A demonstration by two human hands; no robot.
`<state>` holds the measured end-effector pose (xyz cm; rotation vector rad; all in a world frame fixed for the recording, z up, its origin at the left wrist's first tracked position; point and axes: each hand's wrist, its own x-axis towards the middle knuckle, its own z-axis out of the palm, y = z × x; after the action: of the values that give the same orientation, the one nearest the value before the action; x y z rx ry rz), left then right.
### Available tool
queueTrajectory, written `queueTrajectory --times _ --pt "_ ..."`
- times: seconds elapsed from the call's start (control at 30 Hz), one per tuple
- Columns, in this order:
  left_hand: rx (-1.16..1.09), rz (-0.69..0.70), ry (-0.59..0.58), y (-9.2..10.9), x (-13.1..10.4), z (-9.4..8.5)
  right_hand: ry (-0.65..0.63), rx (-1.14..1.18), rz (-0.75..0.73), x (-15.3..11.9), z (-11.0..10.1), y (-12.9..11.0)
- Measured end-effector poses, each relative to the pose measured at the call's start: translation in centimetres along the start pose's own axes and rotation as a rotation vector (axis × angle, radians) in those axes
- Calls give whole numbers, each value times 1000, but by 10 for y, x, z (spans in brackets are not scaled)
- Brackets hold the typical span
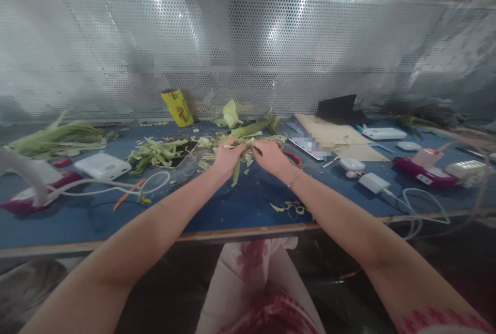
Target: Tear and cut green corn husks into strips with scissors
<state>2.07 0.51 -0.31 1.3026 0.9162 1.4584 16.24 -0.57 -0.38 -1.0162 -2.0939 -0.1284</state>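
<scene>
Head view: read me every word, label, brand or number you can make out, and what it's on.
None can be read for certain.
Yellow container: red marking, too blurred to read.
Flat phone-like device right of the hands: largely pixelated, unreadable.
Purple-based unit at right: small white patch on its side, too small to tell whether it bears text.
</scene>
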Motion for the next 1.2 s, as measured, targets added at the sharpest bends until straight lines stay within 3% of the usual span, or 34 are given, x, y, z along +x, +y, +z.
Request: queueTrajectory --times 0.3,0.67,1.03,1.2 --pt "202 172 -18 -10 1 -5 -90 73 17 1 -4 -3" --pt "410 352 -56 3 -5 -4 -235 214 148 7 -14 1" --pt "237 209 1 1 -4 -1 -201 264 121 5 -14 6" --pt "199 192 -14 -2 -1 -3 -104 256 134 4 -15 5"
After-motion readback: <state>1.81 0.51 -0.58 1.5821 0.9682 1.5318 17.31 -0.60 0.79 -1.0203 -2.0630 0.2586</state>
